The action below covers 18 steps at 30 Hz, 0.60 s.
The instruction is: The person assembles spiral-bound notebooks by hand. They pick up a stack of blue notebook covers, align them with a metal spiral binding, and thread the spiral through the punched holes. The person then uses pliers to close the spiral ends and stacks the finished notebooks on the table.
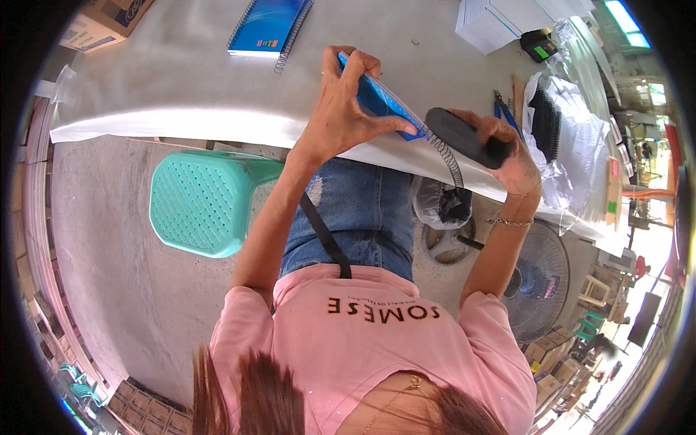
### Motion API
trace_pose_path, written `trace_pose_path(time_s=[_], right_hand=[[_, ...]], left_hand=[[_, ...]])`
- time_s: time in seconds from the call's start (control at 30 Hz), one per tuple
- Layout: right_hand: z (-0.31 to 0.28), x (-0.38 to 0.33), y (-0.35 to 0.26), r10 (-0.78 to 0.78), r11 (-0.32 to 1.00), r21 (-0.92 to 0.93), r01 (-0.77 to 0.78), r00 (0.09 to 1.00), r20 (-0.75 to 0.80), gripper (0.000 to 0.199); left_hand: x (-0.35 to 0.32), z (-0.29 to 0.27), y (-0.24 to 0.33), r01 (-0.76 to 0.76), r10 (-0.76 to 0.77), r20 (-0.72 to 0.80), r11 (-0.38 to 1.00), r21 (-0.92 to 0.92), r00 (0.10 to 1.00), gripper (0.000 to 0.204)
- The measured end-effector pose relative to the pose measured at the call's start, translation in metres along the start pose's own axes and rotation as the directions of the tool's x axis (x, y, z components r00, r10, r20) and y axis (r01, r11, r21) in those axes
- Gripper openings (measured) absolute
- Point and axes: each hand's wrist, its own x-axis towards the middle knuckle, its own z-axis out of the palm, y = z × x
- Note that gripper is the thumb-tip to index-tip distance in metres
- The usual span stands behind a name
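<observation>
Nearest the camera, the person's pink shirt point(377, 341) and jeans point(362, 210) are filling the lower middle, with both forearms rising toward the table's edge point(181, 119). The left hand point(341, 109) is gripping a blue notebook point(380, 98), thumb on one face and fingers curling over its upper edge, holding it tilted just above the table's edge. A black wire spiral point(446, 156) is running down along the notebook's lower right edge and hanging past it. The right hand point(507, 156) is clamped on a flat black oval tool point(464, 136), which is touching the spiral near the notebook's corner. The hands are working close together, each closed on its own thing.

Below the table, a green plastic stool point(203, 203) is standing on the floor to the left, and a fan point(540, 283) is sitting to the right.

Farther along the table, a second blue spiral notebook point(264, 25) is lying flat, a cardboard box point(105, 22) is resting at the far left, white paper stacks point(500, 22) are sitting at the far right, and black combs point(547, 123) are lying on clear plastic wrap.
</observation>
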Motion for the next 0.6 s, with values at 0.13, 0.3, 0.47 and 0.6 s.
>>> trace_pose_path(time_s=[0.13,0.3,0.47,0.6], right_hand=[[0.014,0.017,-0.015,-0.005,0.935,-0.354,-0.011,0.999,-0.045,0.038],[0.03,0.025,-0.004,-0.012,0.662,-0.693,-0.287,0.92,-0.393,0.041],[0.017,0.02,0.031,-0.239,0.416,-0.856,-0.306,0.872,-0.428,0.052],[0.01,0.015,0.028,-0.113,0.644,-0.736,-0.208,0.926,-0.36,0.06]], left_hand=[[0.001,-0.003,-0.002,0.02,-0.019,0.017,0.999,-0.032,1.0,0.088],[0.003,-0.004,0.001,-0.015,0.015,0.029,1.0,-0.02,0.999,0.085],[0.006,-0.004,-0.001,-0.013,0.013,0.013,1.0,-0.022,1.0,0.085],[0.002,-0.003,-0.006,-0.008,0.009,0.029,1.0,-0.022,1.0,0.092]])
